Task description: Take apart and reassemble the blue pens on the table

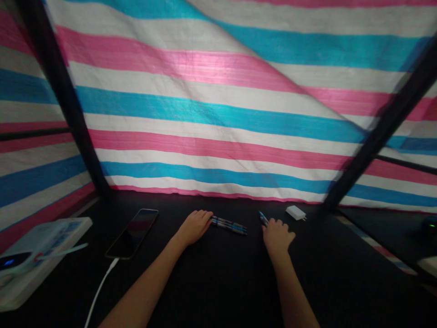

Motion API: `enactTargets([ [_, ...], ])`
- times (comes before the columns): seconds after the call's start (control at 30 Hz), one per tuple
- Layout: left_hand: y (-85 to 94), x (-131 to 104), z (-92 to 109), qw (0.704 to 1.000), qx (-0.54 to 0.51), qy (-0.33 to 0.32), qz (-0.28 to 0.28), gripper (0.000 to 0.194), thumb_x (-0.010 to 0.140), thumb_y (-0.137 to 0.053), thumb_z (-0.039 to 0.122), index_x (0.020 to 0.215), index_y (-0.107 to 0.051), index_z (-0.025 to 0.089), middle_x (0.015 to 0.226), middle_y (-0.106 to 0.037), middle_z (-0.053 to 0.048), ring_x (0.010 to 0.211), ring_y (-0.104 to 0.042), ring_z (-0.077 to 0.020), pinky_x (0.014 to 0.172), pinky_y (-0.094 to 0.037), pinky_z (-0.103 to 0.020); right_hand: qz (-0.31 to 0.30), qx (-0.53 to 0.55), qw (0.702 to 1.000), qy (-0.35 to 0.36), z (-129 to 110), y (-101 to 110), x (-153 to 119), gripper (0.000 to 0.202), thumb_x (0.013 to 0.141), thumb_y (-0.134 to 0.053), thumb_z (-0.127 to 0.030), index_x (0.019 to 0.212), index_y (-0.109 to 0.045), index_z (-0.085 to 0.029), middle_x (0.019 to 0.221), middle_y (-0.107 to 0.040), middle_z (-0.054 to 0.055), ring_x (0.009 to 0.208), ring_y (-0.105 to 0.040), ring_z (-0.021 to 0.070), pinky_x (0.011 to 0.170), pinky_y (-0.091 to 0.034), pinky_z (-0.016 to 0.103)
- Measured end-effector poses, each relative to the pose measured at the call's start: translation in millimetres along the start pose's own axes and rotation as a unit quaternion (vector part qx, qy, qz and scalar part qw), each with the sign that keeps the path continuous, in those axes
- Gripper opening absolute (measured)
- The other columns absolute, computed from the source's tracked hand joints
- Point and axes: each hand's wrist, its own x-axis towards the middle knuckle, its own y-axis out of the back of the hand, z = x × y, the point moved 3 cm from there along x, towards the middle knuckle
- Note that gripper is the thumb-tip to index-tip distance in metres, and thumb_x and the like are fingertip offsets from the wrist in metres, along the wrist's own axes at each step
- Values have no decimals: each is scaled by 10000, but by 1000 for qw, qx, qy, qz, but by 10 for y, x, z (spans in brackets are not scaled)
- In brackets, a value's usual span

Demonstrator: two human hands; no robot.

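Observation:
My left hand rests on the black table with its fingers curled round the left end of some pens. These pens, dark with blue parts, lie side by side and stick out to the right of the fingers. Farther right, my right hand is closed over another pen. Only this pen's blue end shows, pointing away from me; the rest is under the fingers. A gap of bare black table separates the two hands.
Left of my left hand lies a phone with a white cable plugged in. A white charger plug sits beyond my right hand. At the far left is a pale box-like thing. A striped sheet and dark posts bound the table.

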Motion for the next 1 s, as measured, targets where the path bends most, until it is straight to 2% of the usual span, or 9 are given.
enactTargets([
  [0.13,-11,-4,-3,1000,-1,-2,-5,174,897,-354,210,1020,-469,167,888,-575,-44,794,-539,-167,714,-400,-296,-62,26,997,28,-42,-64,0,167,801,-498,-231,847,-605,-111,861,-579,150,796,-561,257,571,-381,318],
  [0.3,-20,2,9,1000,0,-2,-3,181,895,-360,209,1036,-466,168,892,-574,-45,805,-543,-167,727,-412,-299,-19,32,996,79,-189,5,-12,192,852,-411,-215,840,-577,-120,859,-594,166,851,-562,272,595,-377,321],
  [0.43,-22,-5,27,1000,10,-11,20,211,887,-400,247,1076,-444,163,1006,-549,-72,901,-530,-183,768,-424,-305,-38,97,986,131,-344,72,-19,226,900,-314,-235,927,-517,-137,686,-602,92,667,-598,206,620,-361,308],
  [0.5,-13,-15,54,998,32,-36,46,270,876,-434,292,1114,-429,166,1112,-506,-99,1000,-498,-205,816,-412,-324,-57,172,963,200,-464,119,-65,217,904,-319,-277,939,-509,-178,667,-594,45,635,-588,176,618,-360,282],
  [0.6,-8,-28,112,992,72,-83,61,321,865,-465,317,1156,-412,191,1197,-460,-107,1096,-445,-226,885,-365,-364,-67,317,896,303,-654,213,-208,184,882,-385,-320,924,-524,-208,792,-600,29,755,-568,162,670,-381,262],
  [0.67,-18,-25,138,990,84,-102,44,286,874,-456,282,1146,-420,201,1187,-474,-91,1108,-435,-213,909,-335,-365,-77,388,853,342,-753,251,-307,189,873,-401,-323,909,-546,-206,867,-599,31,833,-546,156,732,-388,263],
  [0.73,-37,-16,137,990,85,-109,14,192,888,-425,227,1074,-461,194,1081,-531,-65,1035,-475,-187,891,-335,-345,-101,429,825,353,-809,253,-364,193,857,-429,-329,904,-566,-202,904,-599,34,864,-534,153,768,-389,263],
  [0.83,-52,-1,93,992,87,-95,-12,124,901,-384,203,926,-503,180,865,-553,-30,842,-513,-170,801,-360,-329,-144,450,818,328,-802,220,-345,226,841,-445,-351,937,-583,-200,916,-605,28,859,-538,147,777,-385,259],
  [1.0,-23,6,46,995,79,-49,-18,173,901,-382,292,857,-499,172,819,-517,-40,784,-485,-186,691,-355,-318,-261,406,827,289,-731,176,-261,410,880,-306,-404,757,-627,-180,580,-548,-14,555,-507,113,546,-339,217],
])
